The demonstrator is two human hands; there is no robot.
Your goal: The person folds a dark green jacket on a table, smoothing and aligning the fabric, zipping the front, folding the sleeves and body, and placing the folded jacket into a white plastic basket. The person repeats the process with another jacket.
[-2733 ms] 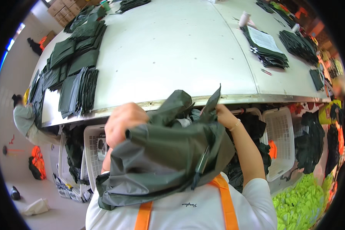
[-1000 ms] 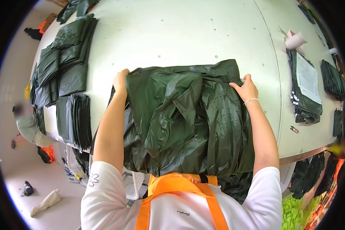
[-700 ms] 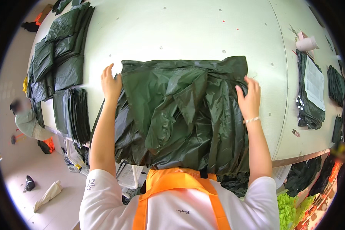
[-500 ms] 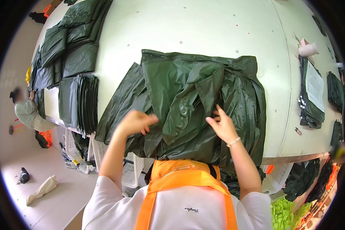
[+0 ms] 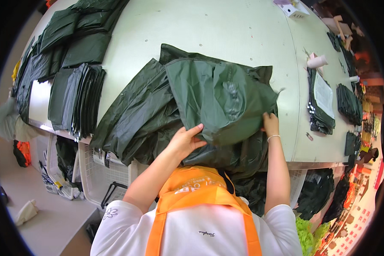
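Note:
A crumpled dark green raincoat of shiny waterproof cloth lies across the table in front of me and hangs over its near edge. One smoother flap of it, rounded like a hood, bulges up on top. My right hand pinches this flap at its lower right edge, fingertips partly hidden by cloth. At the flap's lower left edge is my left hand, its thumb and fingers closing on the cloth.
Folded dark green pieces are stacked at the left. Another bundle with a white paper lies right, near a pale roll. White plastic baskets stand below the table edge. A person is partly visible at far left.
Both hands have come to the flap's edges, the right moving outward to the right. The flap has been spread wider and lifted over the right part of the raincoat. The whole view has shifted.

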